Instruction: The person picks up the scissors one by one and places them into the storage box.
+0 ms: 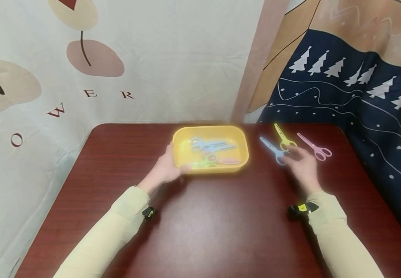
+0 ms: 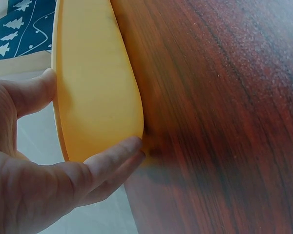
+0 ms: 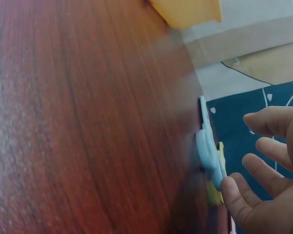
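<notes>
My left hand [image 1: 167, 166] holds a yellow plastic tray [image 1: 221, 168] at its near left corner. In the left wrist view its thumb lies at the rim and its fingers against the tray's wall [image 2: 95, 83]. Inside the tray lie blue scissors [image 1: 218, 147], a green-handled pair [image 1: 207, 159] and pink scissors [image 1: 229, 161]. My right hand [image 1: 303, 164] hovers with parted fingers at the handles of blue scissors [image 1: 271, 147], holding nothing. Just beyond it are yellow scissors [image 1: 282, 137]; pink scissors [image 1: 314, 146] lie to its right.
The dark red-brown table [image 1: 200, 224] ends just behind the tray and scissors. A printed cloth [image 1: 179, 69] hangs along the back, with a navy tree-patterned part [image 1: 325, 88] at the right. Each wrist wears a black strap device [image 1: 303, 209].
</notes>
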A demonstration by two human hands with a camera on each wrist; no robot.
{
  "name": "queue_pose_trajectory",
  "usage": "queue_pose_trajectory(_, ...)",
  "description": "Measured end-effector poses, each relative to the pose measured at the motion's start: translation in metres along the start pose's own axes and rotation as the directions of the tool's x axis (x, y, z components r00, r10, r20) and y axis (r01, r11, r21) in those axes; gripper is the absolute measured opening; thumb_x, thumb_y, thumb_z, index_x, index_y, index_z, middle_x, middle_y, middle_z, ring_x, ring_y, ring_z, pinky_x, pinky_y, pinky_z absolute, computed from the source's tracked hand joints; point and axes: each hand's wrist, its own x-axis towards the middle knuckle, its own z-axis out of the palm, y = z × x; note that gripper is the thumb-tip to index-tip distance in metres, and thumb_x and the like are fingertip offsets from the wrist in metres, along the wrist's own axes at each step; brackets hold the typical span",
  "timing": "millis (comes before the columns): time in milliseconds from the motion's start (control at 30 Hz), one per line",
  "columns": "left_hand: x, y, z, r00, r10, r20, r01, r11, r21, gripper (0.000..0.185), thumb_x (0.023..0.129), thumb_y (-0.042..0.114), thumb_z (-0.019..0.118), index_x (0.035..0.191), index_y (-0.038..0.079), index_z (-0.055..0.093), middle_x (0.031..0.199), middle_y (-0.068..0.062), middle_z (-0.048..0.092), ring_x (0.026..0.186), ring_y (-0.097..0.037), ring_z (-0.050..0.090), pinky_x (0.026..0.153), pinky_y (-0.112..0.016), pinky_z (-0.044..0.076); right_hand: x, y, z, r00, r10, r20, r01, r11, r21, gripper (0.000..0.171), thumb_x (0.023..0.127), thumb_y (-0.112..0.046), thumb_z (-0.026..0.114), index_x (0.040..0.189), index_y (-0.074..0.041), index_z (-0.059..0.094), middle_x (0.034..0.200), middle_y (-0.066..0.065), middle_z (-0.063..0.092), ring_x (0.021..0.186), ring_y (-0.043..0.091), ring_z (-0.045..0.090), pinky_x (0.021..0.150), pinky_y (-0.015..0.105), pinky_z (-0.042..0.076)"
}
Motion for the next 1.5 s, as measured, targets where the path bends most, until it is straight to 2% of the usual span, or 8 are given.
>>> queue_pose_trajectory(200,0.0,0.001,0.0,1.0,-0.008,0.003,0.008,1.0,-0.001,0.112,0.088,0.028,0.077,0.16,-0.01,0.001,0.164,-0.036,0.017,0.146,-0.051,0.033,0.122,-0.057,0.028,0.002,0.003,0.0,1.0,0.013,-0.025,-0.013,1.0,0.003,0.064,0.093,-0.034,0.077,0.147,-0.007,0.057,0.146,0.015,0.059,0.13,0.031,0.059,0.111,0.045,0.046)
queue_pose_trajectory(400,0.0,0.002,-0.001,1.0,-0.024,0.008,0.024,1.0,-0.003,0.112,0.089,0.03,0.076,0.161,-0.01,0.0,0.165,-0.035,0.016,0.147,-0.05,0.031,0.122,-0.056,0.027,0.003,0.006,-0.002,0.999,-0.002,-0.048,0.001,1.0,-0.01,0.06,0.093,-0.034,0.077,0.143,-0.005,0.061,0.148,0.016,0.056,0.132,0.033,0.052,0.113,0.051,0.041)
queue_pose_trajectory(600,-0.001,0.003,-0.001,1.0,-0.018,0.002,0.018,1.0,-0.005,0.112,0.088,0.029,0.077,0.161,-0.008,0.002,0.164,-0.034,0.021,0.146,-0.048,0.036,0.121,-0.056,0.03,0.005,0.005,0.0,0.999,-0.009,-0.036,0.008,1.0,-0.021,0.064,0.093,-0.031,0.078,0.146,-0.003,0.057,0.149,0.021,0.052,0.134,0.039,0.046,0.115,0.057,0.038)
queue_pose_trajectory(767,0.0,0.003,-0.002,1.0,-0.005,-0.002,0.005,1.0,-0.008,0.112,0.087,0.029,0.077,0.162,-0.007,0.002,0.162,-0.034,0.027,0.141,-0.047,0.042,0.119,-0.057,0.033,0.008,0.007,0.0,0.999,-0.034,-0.005,0.034,0.996,-0.081,0.066,0.093,-0.029,0.077,0.148,-0.001,0.053,0.145,0.027,0.053,0.133,0.044,0.045,0.115,0.061,0.035)
queue_pose_trajectory(1000,0.0,0.002,-0.002,1.0,-0.018,0.002,0.018,1.0,-0.008,0.112,0.088,0.03,0.077,0.161,-0.008,0.001,0.164,-0.034,0.021,0.145,-0.047,0.037,0.121,-0.057,0.03,0.012,0.005,0.0,0.998,-0.023,0.054,0.032,0.984,-0.173,0.069,0.095,-0.034,0.074,0.15,0.0,0.05,0.143,0.028,0.053,0.131,0.046,0.045,0.114,0.064,0.034)
queue_pose_trajectory(1367,0.0,0.002,0.0,1.0,0.011,-0.002,-0.011,1.0,-0.009,0.111,0.087,0.026,0.077,0.161,-0.009,0.002,0.164,-0.035,0.02,0.144,-0.049,0.037,0.12,-0.057,0.031,0.01,0.005,0.004,0.995,-0.088,0.053,0.099,0.958,-0.268,0.052,0.095,-0.023,0.073,0.136,0.004,0.06,0.131,0.03,0.059,0.122,0.047,0.05,0.109,0.063,0.04)
queue_pose_trajectory(1500,0.0,0.001,0.0,1.0,0.008,-0.005,-0.008,1.0,-0.009,0.111,0.088,0.026,0.077,0.161,-0.009,0.002,0.164,-0.035,0.021,0.143,-0.049,0.038,0.12,-0.057,0.032,0.011,0.006,0.004,0.993,-0.1,0.055,0.112,0.95,-0.291,0.051,0.094,-0.022,0.073,0.135,0.005,0.061,0.13,0.031,0.059,0.121,0.048,0.051,0.108,0.063,0.04)
